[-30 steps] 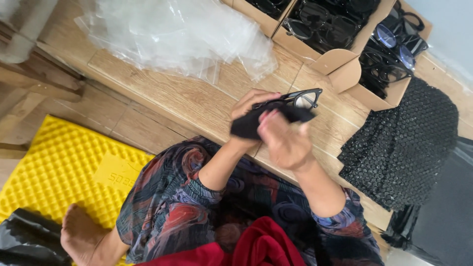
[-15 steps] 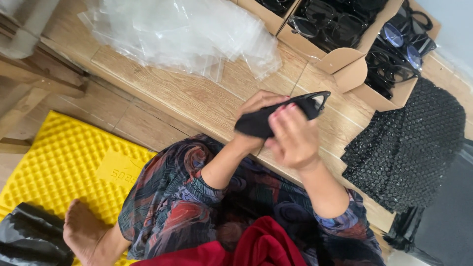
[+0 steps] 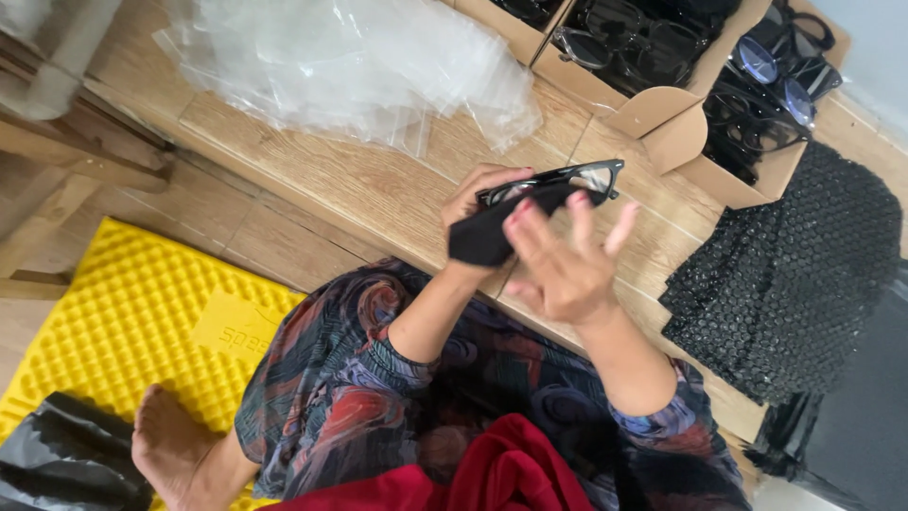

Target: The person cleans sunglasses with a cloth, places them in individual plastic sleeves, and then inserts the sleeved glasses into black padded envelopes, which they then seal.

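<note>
My left hand (image 3: 480, 194) grips a pair of black-framed glasses (image 3: 567, 179) together with a black cloth (image 3: 484, 237) that wraps their near end. My right hand (image 3: 560, 267) hovers just in front of them with its fingers spread; one fingertip rests on the cloth and it holds nothing. Both hands are raised above a light wooden floor (image 3: 350, 180). My patterned sleeves and lap fill the lower middle of the view.
A heap of clear plastic bags (image 3: 340, 61) lies at the top. Cardboard boxes (image 3: 662, 109) full of black glasses stand at the top right. A black bubble-wrap sheet (image 3: 794, 274) lies at the right. A yellow foam mat (image 3: 123, 322) and a black bag (image 3: 66, 464) are at the lower left.
The right hand has let go of the cloth and spread its fingers. The left hand has turned the glasses so the frame shows above the cloth.
</note>
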